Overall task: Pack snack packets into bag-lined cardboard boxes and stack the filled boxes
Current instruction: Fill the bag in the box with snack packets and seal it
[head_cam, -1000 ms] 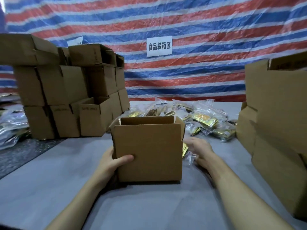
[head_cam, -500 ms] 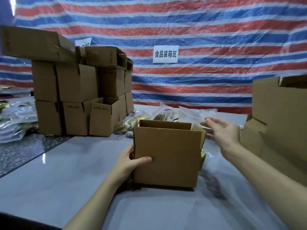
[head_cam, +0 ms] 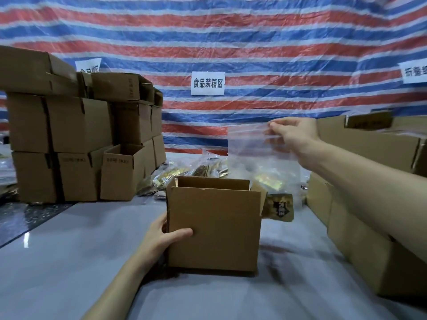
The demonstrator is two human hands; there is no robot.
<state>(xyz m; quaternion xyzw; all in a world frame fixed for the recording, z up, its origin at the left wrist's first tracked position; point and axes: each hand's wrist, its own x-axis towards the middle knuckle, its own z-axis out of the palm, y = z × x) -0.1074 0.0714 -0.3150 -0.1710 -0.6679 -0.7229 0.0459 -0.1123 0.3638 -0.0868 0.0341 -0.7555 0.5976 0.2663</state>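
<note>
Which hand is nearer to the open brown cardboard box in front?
Left. The left hand grips the open brown cardboard box at its left near corner; the right hand is high to its right, apart, pinching a clear plastic bag.

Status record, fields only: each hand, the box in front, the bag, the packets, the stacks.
left hand: grips the open cardboard box at its near left corner
right hand: pinches the clear plastic bag by its top edge, raised behind the box
box state: upright on the grey table, flaps up, no bag over its rim
snack packets: loose pile behind the box
stacked boxes: far left, three levels
</note>
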